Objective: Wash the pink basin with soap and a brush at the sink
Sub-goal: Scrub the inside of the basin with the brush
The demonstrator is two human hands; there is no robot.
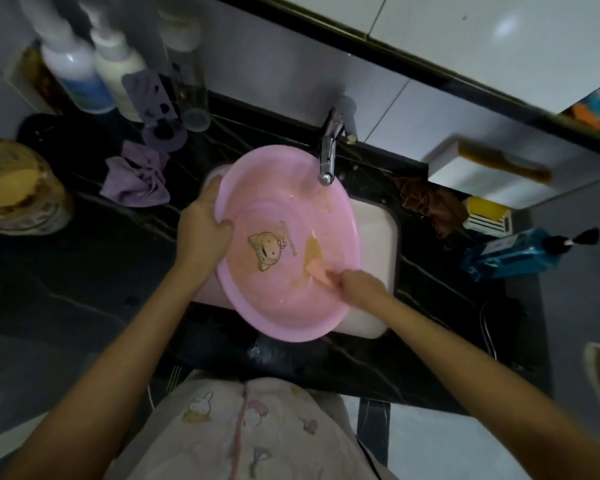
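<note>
Left hand (pixel 201 230) on one pink basin (pixel 274 188), right hand (pixel 361 285) round one brush (pixel 316 263)

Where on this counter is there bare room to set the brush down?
The counter left of the sink, in front of the purple cloth, is bare. A strip lies between sink and blue bottle. Bottles crowd the back left.

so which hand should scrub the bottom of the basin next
Right. The right hand grips the brush, whose bristles are inside the pink basin. The left hand grips the basin's rim and looks needed there to steady it.
</note>
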